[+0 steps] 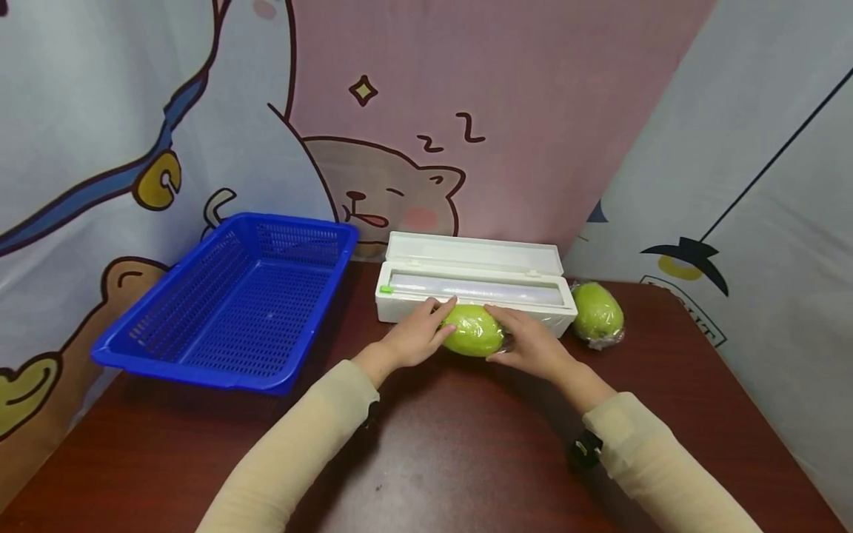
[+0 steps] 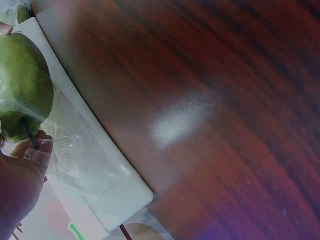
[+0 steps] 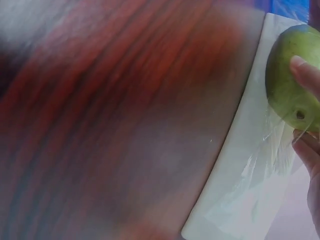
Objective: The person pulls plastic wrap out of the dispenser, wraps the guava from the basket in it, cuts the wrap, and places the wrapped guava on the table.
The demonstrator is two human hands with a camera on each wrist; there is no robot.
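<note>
In the head view there are two hands, two green fruits, one blue basket, one white box and one roll of clear film inside it. The left hand and right hand are apart, gripping the held fruit between them from its two ends, just in front of the box, whose lid is raised. This fruit is yellow-green, rounded and longish, with shiny film catching the light. The second fruit, also wrapped, sits on the brown table beside the box's right end.

In the left wrist view, the held fruit shows a dark stem, near which the left fingers pinch loose film; part of the second fruit shows in the corner.

In the right wrist view, its other end bears one dark hollow; the right fingers hold it there, with film stretching down past them.
</note>
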